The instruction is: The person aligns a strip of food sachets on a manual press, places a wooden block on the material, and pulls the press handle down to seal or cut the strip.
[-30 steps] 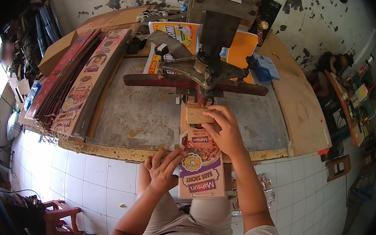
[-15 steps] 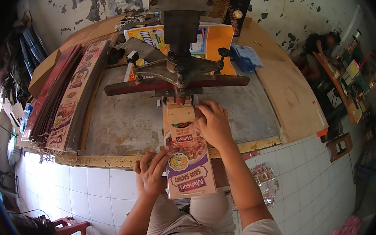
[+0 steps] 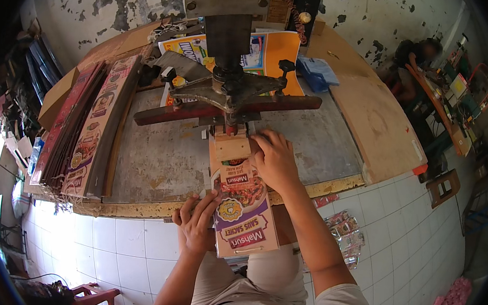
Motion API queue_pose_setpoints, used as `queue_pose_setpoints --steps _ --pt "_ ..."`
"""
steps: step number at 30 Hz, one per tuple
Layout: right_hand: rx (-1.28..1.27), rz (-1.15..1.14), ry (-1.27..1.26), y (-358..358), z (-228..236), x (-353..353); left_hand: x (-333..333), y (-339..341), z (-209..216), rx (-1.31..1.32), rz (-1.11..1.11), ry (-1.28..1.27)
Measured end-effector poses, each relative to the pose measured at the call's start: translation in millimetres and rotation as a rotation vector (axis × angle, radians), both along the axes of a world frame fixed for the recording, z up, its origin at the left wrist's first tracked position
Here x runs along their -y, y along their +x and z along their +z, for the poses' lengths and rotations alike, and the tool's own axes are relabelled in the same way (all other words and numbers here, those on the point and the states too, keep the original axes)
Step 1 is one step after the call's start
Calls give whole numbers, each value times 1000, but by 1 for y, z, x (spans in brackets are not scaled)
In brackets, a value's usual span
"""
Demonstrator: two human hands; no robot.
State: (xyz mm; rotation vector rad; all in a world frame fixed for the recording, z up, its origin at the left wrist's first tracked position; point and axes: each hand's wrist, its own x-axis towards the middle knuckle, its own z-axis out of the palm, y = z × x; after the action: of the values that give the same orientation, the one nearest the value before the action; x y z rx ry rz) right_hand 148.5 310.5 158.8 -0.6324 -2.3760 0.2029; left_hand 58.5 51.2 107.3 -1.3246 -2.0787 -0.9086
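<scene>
A long printed cardboard strip (image 3: 243, 218), beige, purple and red, lies under the press and hangs over the table's front edge toward my lap. Its far end is under a pale wooden block (image 3: 232, 147), just below the foot of the dark metal press (image 3: 232, 88). My left hand (image 3: 195, 220) has its bent fingers closed at the strip's left edge, near the table edge. Farther up, my right hand (image 3: 276, 162) curls round the right edge beside the block, fingertips partly hidden. Whether the strip is one sheet or a stack I cannot tell.
Stacks of similar long printed strips (image 3: 100, 127) stand at the table's left. Behind the press lie a colourful printed sheet (image 3: 283, 55) and blue plastic sheets (image 3: 317, 72). Printed packets (image 3: 343, 235) are low at the right. Another person (image 3: 415, 57) sits at a far-right bench.
The view has shifted slightly. Both hands and the strip keep their places under the press.
</scene>
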Motion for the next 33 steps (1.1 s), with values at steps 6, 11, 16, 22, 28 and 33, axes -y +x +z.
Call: queue_pose_setpoints --steps 6,11,16,22,28,33 --pt "-15 14 1 0 1 -1 3 -6 -5 -36 -27 -26" --pt "-88 62 -54 0 6 -1 4 -6 -4 -32 -27 -29" --pt "-218 282 -149 3 32 13 6 -5 -1 -15 -24 -39" --pt "-164 367 -150 2 31 13 6 -4 6 49 -103 -17" --pt "-163 364 -219 0 32 15 3 -6 -2 -19 -38 -21" --pt "-141 343 -274 0 35 17 4 -6 -1 -8 -42 -15"
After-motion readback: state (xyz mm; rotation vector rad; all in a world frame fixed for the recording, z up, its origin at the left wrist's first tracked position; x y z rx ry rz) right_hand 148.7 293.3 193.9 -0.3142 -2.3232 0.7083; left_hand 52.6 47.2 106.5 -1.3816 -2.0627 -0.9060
